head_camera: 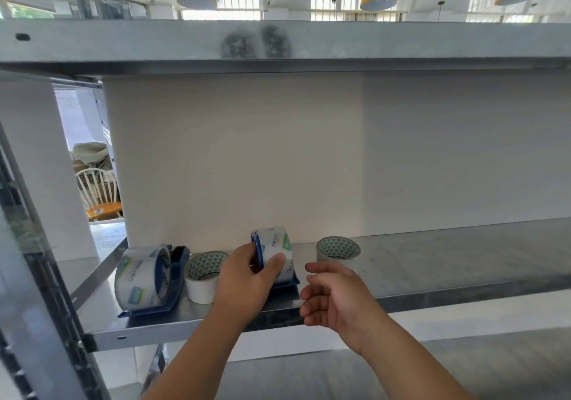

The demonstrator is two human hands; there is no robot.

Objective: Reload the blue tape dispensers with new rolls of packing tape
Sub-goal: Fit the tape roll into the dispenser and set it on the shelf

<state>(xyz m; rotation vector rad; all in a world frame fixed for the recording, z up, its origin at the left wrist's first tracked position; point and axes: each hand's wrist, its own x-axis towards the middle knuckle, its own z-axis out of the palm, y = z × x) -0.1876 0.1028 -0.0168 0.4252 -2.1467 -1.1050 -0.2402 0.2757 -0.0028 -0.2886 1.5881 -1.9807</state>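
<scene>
L hand point(244, 279) holds loaded dispenser point(259, 254), mid-shelf, near front edge
Fingers wrap side plate & roll point(278, 245); R hand point(333, 297) hovers beside, loosely curled, empty. Best: keep base flat on shelf point(432, 263), press roll fully onto hub. Roll axis runs left-right; dispenser's long axis prob. front-to-back.

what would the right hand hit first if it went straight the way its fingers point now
Most likely the blue plastic tape dispenser holding a clear roll, which the left hand grips on the grey metal shelf. The right hand's loosely curled fingers point left at it, though depth is unclear.
</scene>
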